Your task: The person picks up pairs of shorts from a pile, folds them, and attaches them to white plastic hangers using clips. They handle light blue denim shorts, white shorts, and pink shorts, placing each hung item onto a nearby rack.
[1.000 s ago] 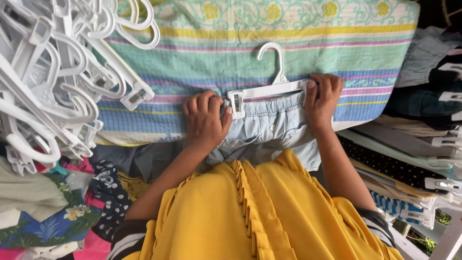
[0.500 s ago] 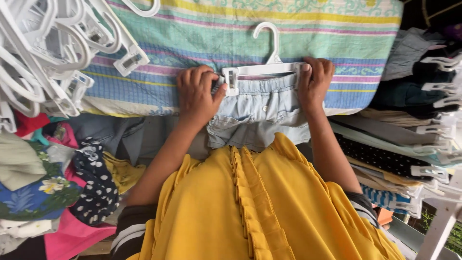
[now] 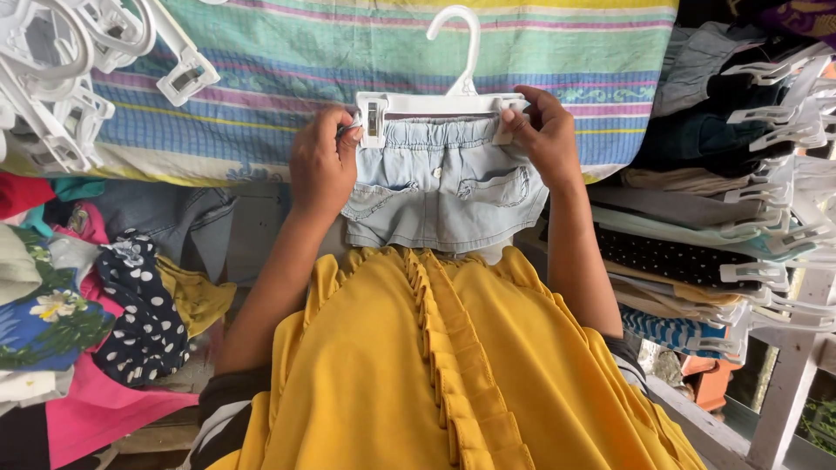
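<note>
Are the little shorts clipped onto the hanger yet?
Nearly. The pale denim shorts lie under the white clip hanger, waistband at its bar. The left hand and right hand each press at a clip. Heaped clothes remain beside, with spare hangers.

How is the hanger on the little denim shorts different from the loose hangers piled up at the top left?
The white clip hanger lies flat on the striped cloth, clipped to the pale denim shorts, a hand at each clip. The loose hangers lie tangled in a heap, carrying no clothes and touched by neither hand. Both are white plastic clip hangers.
</note>
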